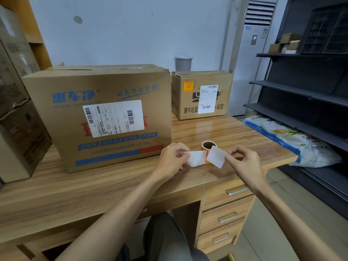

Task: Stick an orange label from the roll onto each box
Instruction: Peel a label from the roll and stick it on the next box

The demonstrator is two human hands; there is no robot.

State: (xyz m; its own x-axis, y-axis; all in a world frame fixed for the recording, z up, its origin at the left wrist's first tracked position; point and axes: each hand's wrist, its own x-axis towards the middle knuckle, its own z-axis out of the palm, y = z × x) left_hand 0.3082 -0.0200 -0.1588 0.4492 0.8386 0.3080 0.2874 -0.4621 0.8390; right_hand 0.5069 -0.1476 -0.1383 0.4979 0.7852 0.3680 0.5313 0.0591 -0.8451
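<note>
**One head-worn view, looking forward and down over the desk**

The single wide-angle camera sits at the person's head, tilted down. Both forearms enter from the bottom edge. The left hand (172, 157) and right hand (243, 161) meet just below the frame's centre, close to the lens, pinching the label strip (195, 160). The desk (94, 189) fills the lower half, seen from above its front edge. Farther off, the large cardboard box (101, 113) and small cardboard box (201, 95) face the camera. The dark shelving (305, 95) runs along the right side, and the lens bows it at the edge.

Glossy wood-grain desk (235, 132), matt cardboard boxes (62, 87), white paper backing strip (195, 159).
</note>
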